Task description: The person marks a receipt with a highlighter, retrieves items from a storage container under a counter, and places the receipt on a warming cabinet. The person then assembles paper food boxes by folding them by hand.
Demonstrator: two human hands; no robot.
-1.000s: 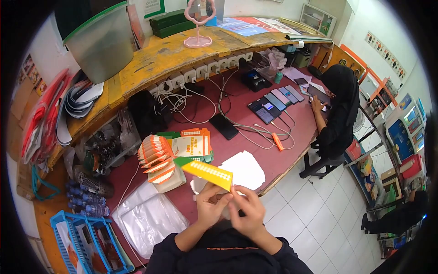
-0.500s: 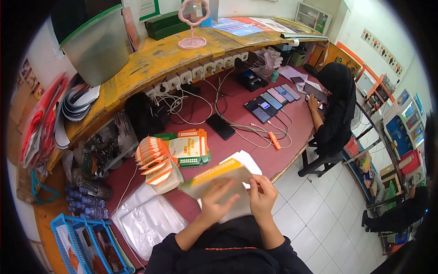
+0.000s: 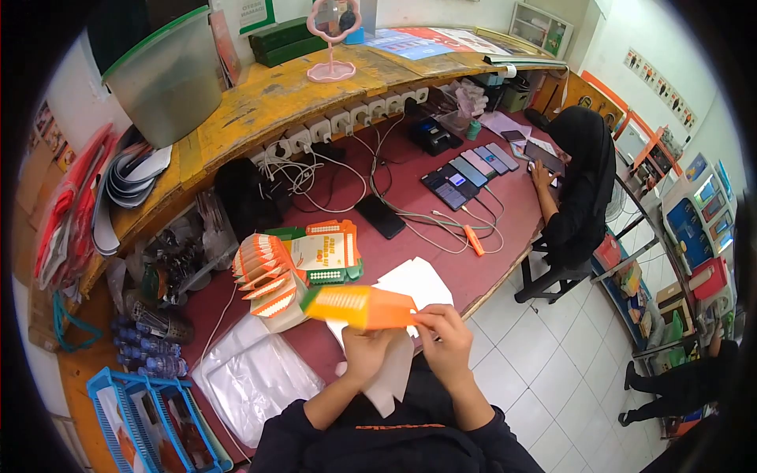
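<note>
A partly folded cardboard food carton (image 3: 378,307), orange and yellow with a green end and a pale inner side, is held up in front of my body. My left hand (image 3: 369,356) grips its lower part, the fingers partly hidden behind the board. At the carton's right end, my right hand (image 3: 446,340) pinches an orange edge between thumb and fingers. Beneath and behind it lie white flat sheets (image 3: 418,280) on the dark red table. To the left stand nested folded cartons (image 3: 268,276), beside flat printed cartons (image 3: 327,251).
Clear plastic bags (image 3: 256,382) and a blue basket (image 3: 150,426) are at the left. A black phone (image 3: 380,217), cables and several more phones (image 3: 457,185) lie farther back. A co-worker (image 3: 579,181) sits at the table's right side, handling a tablet.
The carton has turned so its orange and yellow face shows and its panels bend. My left hand has closed around its lower part. A person at far right has shifted.
</note>
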